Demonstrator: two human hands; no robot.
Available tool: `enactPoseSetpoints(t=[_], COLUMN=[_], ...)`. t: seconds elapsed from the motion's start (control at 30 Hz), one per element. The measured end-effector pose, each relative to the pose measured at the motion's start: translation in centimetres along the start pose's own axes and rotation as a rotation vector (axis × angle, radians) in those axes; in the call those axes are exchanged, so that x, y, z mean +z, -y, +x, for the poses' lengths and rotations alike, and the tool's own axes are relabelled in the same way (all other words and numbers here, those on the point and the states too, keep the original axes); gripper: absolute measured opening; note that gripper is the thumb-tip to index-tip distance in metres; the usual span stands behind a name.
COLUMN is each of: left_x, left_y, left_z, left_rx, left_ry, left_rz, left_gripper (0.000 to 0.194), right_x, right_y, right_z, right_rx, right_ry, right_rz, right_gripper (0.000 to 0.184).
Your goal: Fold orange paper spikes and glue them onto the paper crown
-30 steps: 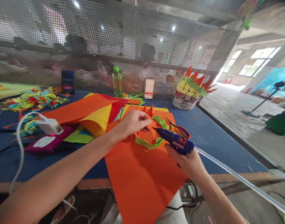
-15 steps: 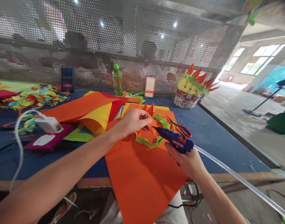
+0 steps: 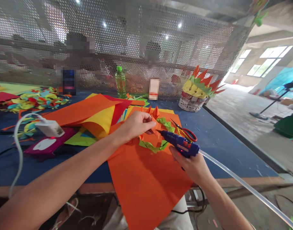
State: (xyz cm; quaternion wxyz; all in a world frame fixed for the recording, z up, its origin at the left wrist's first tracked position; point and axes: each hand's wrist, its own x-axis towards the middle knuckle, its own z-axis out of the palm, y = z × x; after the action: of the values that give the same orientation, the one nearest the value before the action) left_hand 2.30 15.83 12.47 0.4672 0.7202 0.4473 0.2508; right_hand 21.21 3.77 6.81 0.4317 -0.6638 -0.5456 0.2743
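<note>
Paper ring: folded green (image 3: 153, 147) units with orange points at the far side, lying on the orange sheet, between the two hands.
Orange piece: small folded paper (image 3: 157, 129) at the ring's inner area; edges partly hidden by fingers.
Left hand: thumb and fingers nearly closed (image 3: 140, 124), pinching the orange piece.
Right hand: wrapped (image 3: 193, 164) round the glue gun's grip.
Glue gun: blue body (image 3: 182, 144), small red light lit, nozzle aimed left at the orange piece; contact cannot be made out.
Glue stick: long, translucent (image 3: 235, 175), extending from the gun's rear toward lower right.
Orange sheet: flat under the ring (image 3: 148, 182), near end overhanging the worktop (image 3: 223, 153) edge.
Scissors: red-and-yellow handles (image 3: 188, 134), just beyond the gun.
Loose sheets: orange, yellow, red (image 3: 84, 107), overlapping, left of the ring.
Power bank: magenta (image 3: 44, 148), white adapter (image 3: 50, 128) on it.
Scraps: multicoloured heap (image 3: 38, 99), far left.
Bottle: green cap, upright (image 3: 120, 83), by the perforated panel (image 3: 117, 38).
Basket: spiky orange-green-yellow top (image 3: 193, 101), far right.
</note>
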Motion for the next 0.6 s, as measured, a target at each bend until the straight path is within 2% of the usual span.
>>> enactPoseSetpoints(t=[0.6], left_x=[0.00], left_y=[-0.13], left_z=[0.01], left_rx=[-0.006], left_ry=[0.002], left_rz=[0.001], left_gripper=[0.021], right_x=[-0.03], right_y=[0.22], right_z=[0.04], right_rx=[-0.019], right_ry=[0.006], right_rz=[-0.001], right_gripper=[0.046])
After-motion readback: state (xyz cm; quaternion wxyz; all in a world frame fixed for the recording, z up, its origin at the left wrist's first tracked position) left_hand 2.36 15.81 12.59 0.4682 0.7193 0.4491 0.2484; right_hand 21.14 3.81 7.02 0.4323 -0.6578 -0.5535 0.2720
